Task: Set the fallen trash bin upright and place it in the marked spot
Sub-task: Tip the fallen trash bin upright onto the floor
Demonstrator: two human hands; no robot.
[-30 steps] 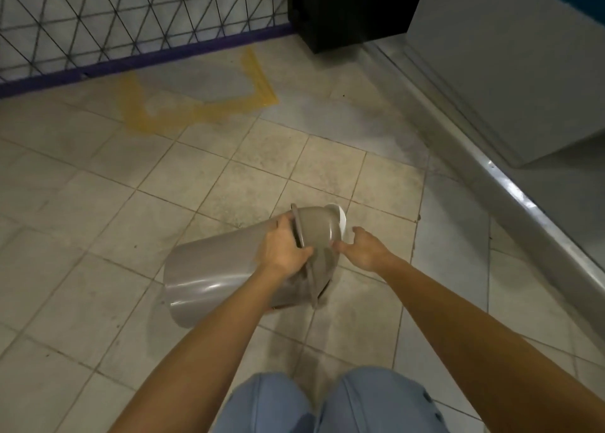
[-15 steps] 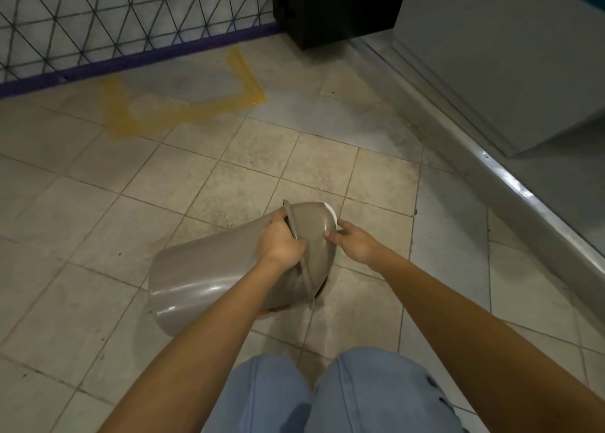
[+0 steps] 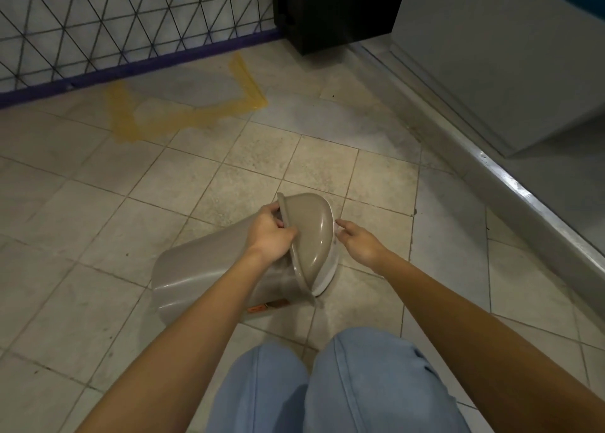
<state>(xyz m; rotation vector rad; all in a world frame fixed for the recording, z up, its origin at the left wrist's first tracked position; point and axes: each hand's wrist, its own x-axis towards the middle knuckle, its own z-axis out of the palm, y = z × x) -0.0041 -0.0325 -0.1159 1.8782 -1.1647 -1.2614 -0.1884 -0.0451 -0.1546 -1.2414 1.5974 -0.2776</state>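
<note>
A grey-brown plastic trash bin lies on its side on the tiled floor, its base pointing left and its domed lid to the right. My left hand grips the rim where the lid meets the body. My right hand touches the lid's white right edge with its fingertips. The marked spot is a yellow tape outline on the floor, farther away and to the left, beside the fence.
A wire mesh fence with a purple base rail runs along the back left. A black cabinet stands at the back. A raised metal threshold and grey panel border the right. My knees are directly below the bin.
The lid end of the bin has tipped up slightly. My right hand moved in from the floor side and now touches the lid's edge. My left hand kept its grip.
</note>
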